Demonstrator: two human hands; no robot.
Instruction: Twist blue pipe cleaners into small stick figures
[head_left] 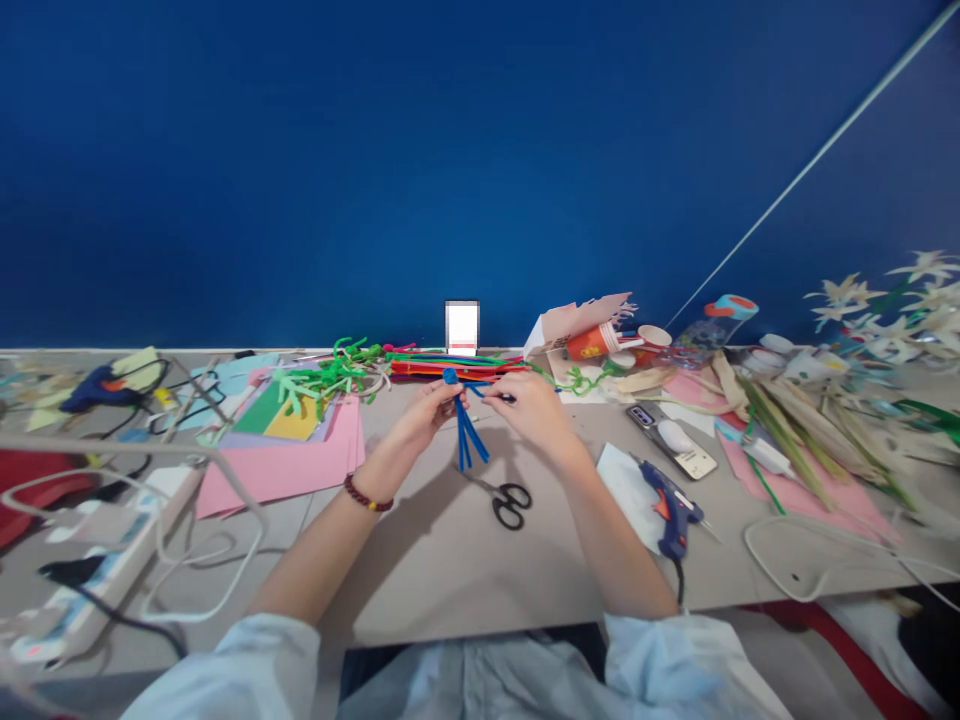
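The left hand (429,415) pinches the blue pipe cleaners (463,435) near their top, and several ends hang down over the desk (420,580). The right hand (534,405) grips one blue strand, which goes out sideways. Black-handled scissors (501,491) lie just below the hanging ends.
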